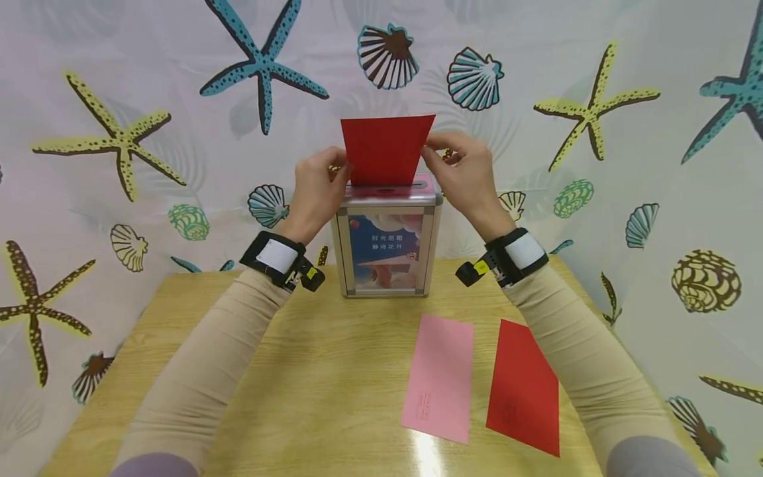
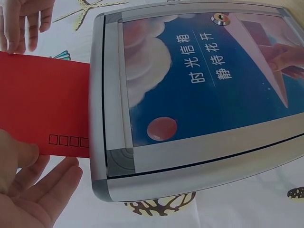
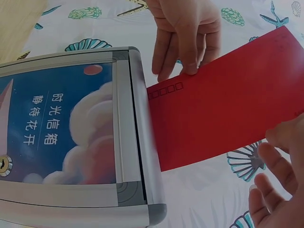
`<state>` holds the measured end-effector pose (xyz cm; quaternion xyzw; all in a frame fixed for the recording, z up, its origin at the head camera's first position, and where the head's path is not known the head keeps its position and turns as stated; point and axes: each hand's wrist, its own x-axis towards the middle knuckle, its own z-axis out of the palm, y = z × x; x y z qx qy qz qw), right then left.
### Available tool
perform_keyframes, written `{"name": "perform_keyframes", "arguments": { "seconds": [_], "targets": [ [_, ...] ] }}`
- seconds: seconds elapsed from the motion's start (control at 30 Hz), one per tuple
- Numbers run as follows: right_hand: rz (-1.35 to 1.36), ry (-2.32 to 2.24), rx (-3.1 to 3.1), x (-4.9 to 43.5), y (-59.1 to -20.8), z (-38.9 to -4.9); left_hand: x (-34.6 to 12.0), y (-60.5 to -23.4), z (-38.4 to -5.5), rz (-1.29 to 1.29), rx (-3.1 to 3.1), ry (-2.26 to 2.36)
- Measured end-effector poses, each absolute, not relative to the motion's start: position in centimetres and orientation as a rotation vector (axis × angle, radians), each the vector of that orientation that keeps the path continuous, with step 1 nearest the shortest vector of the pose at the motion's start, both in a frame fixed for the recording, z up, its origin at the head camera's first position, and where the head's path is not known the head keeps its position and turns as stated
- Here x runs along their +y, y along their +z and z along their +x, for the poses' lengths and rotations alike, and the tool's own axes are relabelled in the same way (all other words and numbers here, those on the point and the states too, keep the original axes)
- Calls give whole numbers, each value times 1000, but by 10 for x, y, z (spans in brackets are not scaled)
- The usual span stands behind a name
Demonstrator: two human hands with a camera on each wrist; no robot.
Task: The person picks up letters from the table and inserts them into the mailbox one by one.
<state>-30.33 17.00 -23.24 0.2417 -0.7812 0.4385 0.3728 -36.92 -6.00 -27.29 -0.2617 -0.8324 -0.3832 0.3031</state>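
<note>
A red envelope (image 1: 386, 151) stands upright over the slotted top of a silver-framed letter box (image 1: 390, 248). My left hand (image 1: 318, 184) pinches its left edge low down, close to the box top. On the opposite edge, higher up, my right hand (image 1: 463, 167) holds it between thumb and fingers. In the left wrist view, small printed squares show on the envelope (image 2: 45, 102) near the box's top edge. The box rim hides the envelope's lower end in both wrist views, so how deep it sits in the slot cannot be told.
A pink envelope (image 1: 440, 377) and another red envelope (image 1: 521, 391) lie on the wooden table (image 1: 322, 391), in front of the box to the right. Behind the table hangs a white cloth (image 1: 524, 40) printed with starfish and shells. A small lock (image 2: 220, 19) is on the box front.
</note>
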Motion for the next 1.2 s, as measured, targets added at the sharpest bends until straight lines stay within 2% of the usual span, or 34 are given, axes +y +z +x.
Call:
{"name": "perform_keyframes", "arguments": {
  "seconds": [0.4, 0.83, 1.2],
  "targets": [
    [677, 1087, -1883, 167, -230, -302, -64, -283, -375, -717, -2253, -1040],
    [636, 1105, -1876, 169, -240, -309, -43, -260, -357, -847, -2104, -972],
    [699, 1132, -1837, 170, -241, -308, -43, -265, -358, -800, -2164, -961]
  ]
}}
